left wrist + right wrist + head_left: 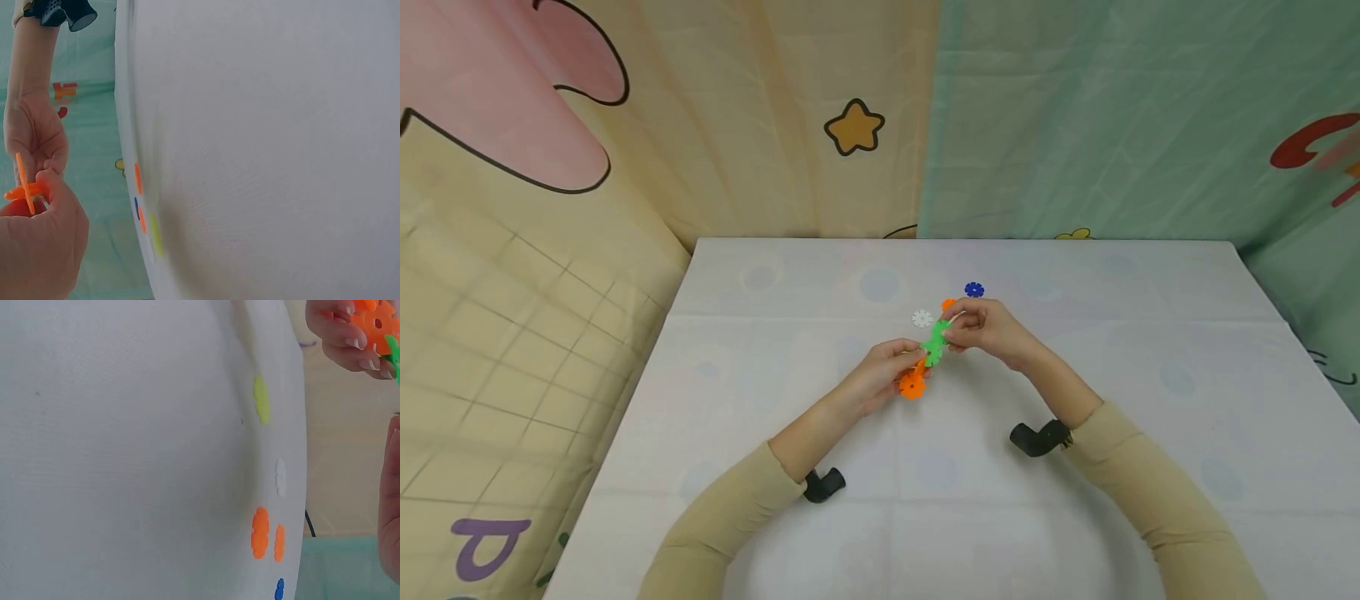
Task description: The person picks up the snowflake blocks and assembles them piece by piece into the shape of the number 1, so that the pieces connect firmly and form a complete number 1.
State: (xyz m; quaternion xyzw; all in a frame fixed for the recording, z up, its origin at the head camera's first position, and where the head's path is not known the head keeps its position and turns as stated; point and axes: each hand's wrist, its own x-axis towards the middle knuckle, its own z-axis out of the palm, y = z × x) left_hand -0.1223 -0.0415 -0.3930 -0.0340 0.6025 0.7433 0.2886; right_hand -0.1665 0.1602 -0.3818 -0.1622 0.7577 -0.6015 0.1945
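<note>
Head view: a green-and-orange disc chain [933,353] is pinched by left hand [883,371] and right hand [988,327], apparently for steadiness; beyond them, a white disc [922,318] is placed.

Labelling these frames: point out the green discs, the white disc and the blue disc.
Green discs [934,357], head view: lower disc's face.
White disc [281,477], right wrist view: middle.
Blue disc [974,293], head view: near its centre.

Left sleeve [715,525] and right sleeve [1157,496]: matching 2, khaki-beige, plain fabric, lightly creased, ending partway down the forearms. Beneath, 1 black fitting per arm: left fitting [825,485], right fitting [1039,438], both stubby, bent, blunt-ended. Right fitting's surface apparently textured, though cropped in left-wrist view. Left hand [883,375], right hand [988,327]: bare.
</note>
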